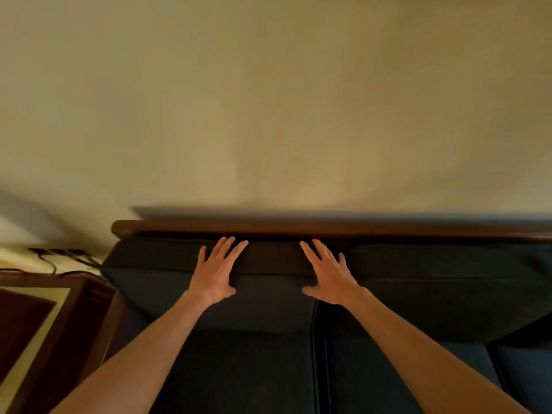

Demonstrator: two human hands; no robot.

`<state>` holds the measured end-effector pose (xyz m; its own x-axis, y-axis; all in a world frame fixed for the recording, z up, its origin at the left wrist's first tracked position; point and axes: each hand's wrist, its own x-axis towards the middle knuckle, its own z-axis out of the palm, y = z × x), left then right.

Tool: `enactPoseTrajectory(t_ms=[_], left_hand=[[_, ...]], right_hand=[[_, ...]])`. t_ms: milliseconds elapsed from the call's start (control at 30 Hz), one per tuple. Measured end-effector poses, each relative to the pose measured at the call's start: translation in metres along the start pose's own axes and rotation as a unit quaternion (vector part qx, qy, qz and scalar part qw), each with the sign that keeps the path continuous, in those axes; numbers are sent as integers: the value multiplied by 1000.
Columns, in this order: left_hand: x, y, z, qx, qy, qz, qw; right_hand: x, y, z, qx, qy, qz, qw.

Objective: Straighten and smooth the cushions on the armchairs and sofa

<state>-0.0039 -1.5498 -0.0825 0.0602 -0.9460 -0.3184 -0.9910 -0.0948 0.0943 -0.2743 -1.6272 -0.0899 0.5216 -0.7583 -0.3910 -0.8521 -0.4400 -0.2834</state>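
Observation:
A dark sofa fills the lower part of the head view, under a wooden top rail [328, 227]. Its left back cushion [155, 273] leans against the rail. My left hand [213, 274] lies flat on that cushion's upper edge, fingers spread. My right hand [328, 276] presses flat on the same cushion near its right end, fingers spread toward the rail. Neither hand grips anything. A second back cushion [448, 282] sits to the right. Dark seat cushions [245, 372] lie below, split by a seam.
A plain beige wall [268, 100] rises behind the sofa. At the left stands a dark wooden side table [44, 324] close to the sofa arm, with black cables [59, 255] behind it on the floor.

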Motion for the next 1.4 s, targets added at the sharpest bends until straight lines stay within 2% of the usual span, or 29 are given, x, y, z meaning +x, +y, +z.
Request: enactPoseTrajectory(t_ms=[133, 233, 367, 567, 700, 767, 900, 1033, 1133, 1333, 1400], left_hand=[[-6, -75, -2, 28, -9, -53, 998], [-10, -108, -8, 57, -4, -105, 993], [-26, -111, -15, 101, 53, -83, 990], [-45, -124, 8, 84, 119, -26, 989], [-30, -128, -2, 68, 88, -26, 993], [-26, -128, -7, 63, 71, -33, 995], [-25, -122, -5, 54, 59, -52, 995], [-28, -123, 6, 40, 45, -50, 997], [-33, -120, 7, 36, 5, -43, 998], [-49, -102, -15, 15, -85, -61, 994], [-59, -90, -35, -16, -105, -72, 992]], right_hand=[[6, -33, 15, 35, 10, 93, 995], [8, -44, 17, 20, 13, 117, 993], [1, -56, 10, -37, 34, 136, 989], [-25, -55, 28, -61, 57, 130, 988], [-17, -71, 27, -100, 85, 152, 980], [-12, -90, 30, -136, 96, 123, 978], [-7, -109, 44, -138, 44, 88, 986], [11, -98, 18, -85, -26, 71, 994], [11, -95, 5, -66, -73, 68, 993], [3, -107, -16, -67, -113, 77, 988], [-9, -116, -31, -66, -98, 77, 990]])
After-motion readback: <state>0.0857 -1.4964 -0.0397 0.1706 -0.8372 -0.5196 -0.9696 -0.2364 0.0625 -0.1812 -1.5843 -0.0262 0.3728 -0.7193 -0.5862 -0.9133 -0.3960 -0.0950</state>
